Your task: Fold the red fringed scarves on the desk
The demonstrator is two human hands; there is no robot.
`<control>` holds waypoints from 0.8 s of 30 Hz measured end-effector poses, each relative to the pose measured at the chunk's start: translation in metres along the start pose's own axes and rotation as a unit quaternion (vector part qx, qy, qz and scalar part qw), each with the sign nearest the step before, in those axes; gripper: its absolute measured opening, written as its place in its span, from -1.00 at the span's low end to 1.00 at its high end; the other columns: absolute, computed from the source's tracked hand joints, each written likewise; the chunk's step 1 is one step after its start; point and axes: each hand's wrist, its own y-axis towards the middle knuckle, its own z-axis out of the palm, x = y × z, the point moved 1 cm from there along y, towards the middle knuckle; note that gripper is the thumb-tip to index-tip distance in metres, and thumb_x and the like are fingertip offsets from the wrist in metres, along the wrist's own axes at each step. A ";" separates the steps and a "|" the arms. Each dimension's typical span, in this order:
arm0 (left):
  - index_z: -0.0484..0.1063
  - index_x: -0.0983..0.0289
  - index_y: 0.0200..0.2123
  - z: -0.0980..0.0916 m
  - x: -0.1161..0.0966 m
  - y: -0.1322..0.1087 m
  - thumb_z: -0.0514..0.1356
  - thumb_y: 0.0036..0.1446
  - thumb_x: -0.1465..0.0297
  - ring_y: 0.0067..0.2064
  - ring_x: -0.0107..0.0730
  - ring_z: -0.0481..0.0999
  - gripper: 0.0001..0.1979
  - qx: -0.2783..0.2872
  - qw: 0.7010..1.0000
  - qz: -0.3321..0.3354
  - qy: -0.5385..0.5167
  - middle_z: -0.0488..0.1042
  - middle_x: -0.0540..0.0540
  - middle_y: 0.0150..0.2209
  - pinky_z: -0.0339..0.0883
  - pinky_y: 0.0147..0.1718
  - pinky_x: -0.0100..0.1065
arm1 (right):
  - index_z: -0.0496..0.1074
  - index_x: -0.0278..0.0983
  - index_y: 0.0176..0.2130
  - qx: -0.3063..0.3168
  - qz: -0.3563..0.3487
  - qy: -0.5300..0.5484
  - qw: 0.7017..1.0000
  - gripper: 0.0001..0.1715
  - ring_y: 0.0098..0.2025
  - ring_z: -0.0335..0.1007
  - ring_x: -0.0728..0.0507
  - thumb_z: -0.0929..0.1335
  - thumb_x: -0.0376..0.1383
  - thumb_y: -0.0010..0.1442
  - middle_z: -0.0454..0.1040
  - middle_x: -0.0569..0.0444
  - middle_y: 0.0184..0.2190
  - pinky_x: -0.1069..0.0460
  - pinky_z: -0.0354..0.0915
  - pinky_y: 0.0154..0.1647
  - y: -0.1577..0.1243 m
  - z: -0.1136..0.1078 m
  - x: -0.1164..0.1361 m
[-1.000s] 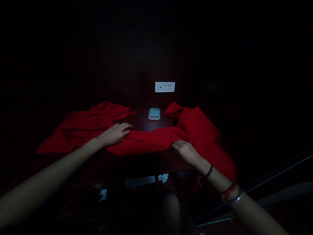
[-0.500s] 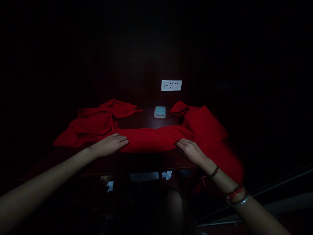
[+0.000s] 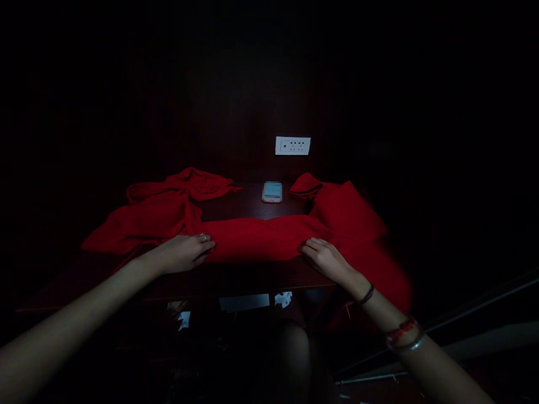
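A long piece of red cloth [image 3: 256, 235] lies across a dark wooden table, a narrow flattened band in the middle with bunched folds at both ends. At the left end of that band, my left hand [image 3: 189, 251] is closed on the near edge, a ring showing on one finger. My right hand [image 3: 324, 257] pinches the band's near edge at its right end, fingers bent over the fabric. Both thumbs are mostly hidden. On the right the cloth hangs past the table's edge into shadow.
A phone-like device [image 3: 272, 192] with a lit screen lies on the table [image 3: 240, 210] behind the band. On the dark wall above is a white power socket [image 3: 292, 146]. White scraps [image 3: 283, 299] and a pale flat piece [image 3: 244, 303] show below the table edge.
My left hand has shifted a little left, and the bunched cloth at that end has moved left with it. My right hand stays at its end; the whole view has shifted slightly.
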 end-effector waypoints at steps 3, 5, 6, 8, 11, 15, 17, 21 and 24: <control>0.31 0.25 -0.25 -0.012 -0.020 0.011 -0.02 0.06 0.34 -0.33 -0.33 0.41 -0.79 0.011 1.000 0.000 0.019 0.36 0.12 -0.26 0.27 -0.38 -0.34 | 0.34 -0.32 -0.25 -0.002 -0.011 -0.003 1.000 -0.79 -0.33 0.21 -0.07 0.19 -0.40 0.12 0.36 0.02 -0.38 0.05 0.14 -0.28 -0.001 -0.001 0.000; 0.30 0.25 -0.23 -0.022 -0.046 0.028 -0.01 0.07 0.26 -0.25 -0.29 0.38 -0.74 -0.037 0.999 0.019 0.009 0.35 0.12 -0.24 0.25 -0.28 -0.29 | 0.34 -0.32 -0.23 -0.004 -0.012 -0.002 1.000 -0.78 -0.33 0.20 -0.07 0.18 -0.40 0.13 0.36 0.02 -0.38 0.05 0.14 -0.28 -0.002 -0.001 0.000; 0.27 0.25 -0.18 -0.026 -0.061 0.039 -0.01 0.06 0.19 -0.19 -0.26 0.35 -0.68 -0.067 0.997 0.035 -0.003 0.33 0.13 -0.19 0.23 -0.24 -0.28 | 0.34 -0.32 -0.22 -0.006 -0.010 -0.001 1.000 -0.78 -0.33 0.20 -0.07 0.18 -0.40 0.13 0.36 0.01 -0.37 0.05 0.14 -0.28 -0.002 -0.001 0.000; 0.23 0.26 -0.11 -0.028 -0.089 0.063 0.02 0.01 0.12 -0.10 -0.20 0.30 -0.57 -0.118 0.992 0.045 -0.017 0.29 0.16 -0.12 0.21 -0.19 -0.25 | 0.33 -0.32 -0.22 -0.010 0.003 0.004 1.000 -0.77 -0.32 0.20 -0.07 0.17 -0.39 0.14 0.36 0.01 -0.37 0.04 0.13 -0.27 -0.002 -0.003 -0.001; 0.24 0.28 -0.15 -0.024 -0.114 0.093 0.03 0.06 0.29 -0.13 -0.26 0.33 -0.71 -0.137 0.989 0.046 -0.009 0.32 0.15 -0.13 0.23 -0.24 -0.31 | 0.31 -0.31 -0.20 -0.016 0.046 0.009 0.999 -0.77 -0.31 0.18 -0.08 0.17 -0.36 0.13 0.34 0.00 -0.36 0.04 0.12 -0.26 -0.003 -0.006 -0.003; 0.26 0.26 -0.20 -0.015 -0.116 0.107 -0.06 0.10 0.51 -0.16 -0.33 0.37 -0.79 -0.147 0.986 0.076 0.021 0.33 0.14 -0.13 0.26 -0.40 -0.40 | 0.29 -0.30 -0.22 -0.016 0.103 -0.001 0.995 -0.80 -0.29 0.16 -0.10 0.20 -0.34 0.11 0.31 0.00 -0.35 0.03 0.12 -0.27 -0.006 -0.007 -0.004; 0.27 0.26 -0.23 -0.009 -0.112 0.106 -0.05 0.10 0.50 -0.16 -0.30 0.37 -0.82 -0.167 0.984 0.060 0.033 0.31 0.17 -0.10 0.25 -0.45 -0.41 | 0.28 -0.30 -0.26 -0.018 0.117 -0.002 0.993 -0.83 -0.30 0.16 -0.10 0.20 -0.36 0.10 0.31 0.00 -0.36 0.02 0.13 -0.27 -0.007 -0.006 -0.004; 0.29 0.27 -0.29 -0.004 -0.112 0.106 -0.02 0.10 0.48 -0.17 -0.27 0.37 -0.86 -0.199 0.977 0.068 0.046 0.35 0.17 -0.16 0.24 -0.39 -0.36 | 0.28 -0.31 -0.29 -0.021 0.123 0.031 0.992 -0.85 -0.32 0.18 -0.10 0.18 -0.40 0.11 0.33 0.01 -0.39 0.01 0.15 -0.27 -0.010 -0.004 -0.002; 0.30 0.27 -0.32 -0.004 -0.117 0.110 -0.04 0.10 0.50 -0.25 -0.32 0.39 -0.86 -0.202 0.972 0.113 0.038 0.39 0.12 -0.30 0.23 -0.40 -0.36 | 0.24 -0.33 -0.19 -0.045 0.133 0.087 0.986 -0.76 -0.28 0.21 -0.09 0.15 -0.44 0.11 0.35 -0.02 -0.34 0.02 0.18 -0.24 -0.014 -0.005 -0.002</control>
